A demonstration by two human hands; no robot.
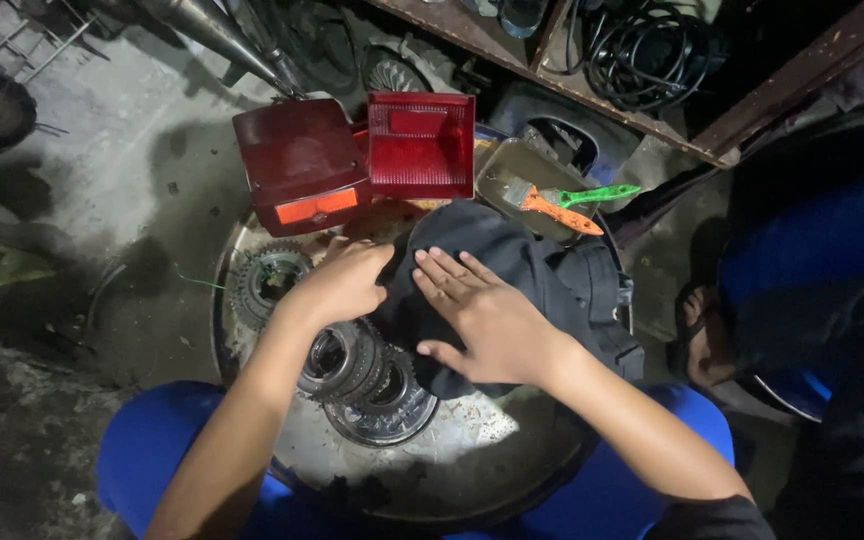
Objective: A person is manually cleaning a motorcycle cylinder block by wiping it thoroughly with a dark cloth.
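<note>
Round metal tray [252, 240] sits between the person's blue-clad knees, keeping the greasy parts in one place and within reach. Dark cloth [542, 275] bunches over the tray's centre and spills toward 3 o'clock. Right hand [487, 315] lies flat on the cloth, fingers spread open, pressing down, gripping nothing. Left hand [342, 282] is curled at the cloth's 9 o'clock edge, pinching the fabric. Stacked clutch rings [357, 365] lie just below it at 7 o'clock, sprocket [267, 278] at 9. Red tail-light housings [352, 155] rest at 12, brush [562, 200] in a small pan at 1.
</note>
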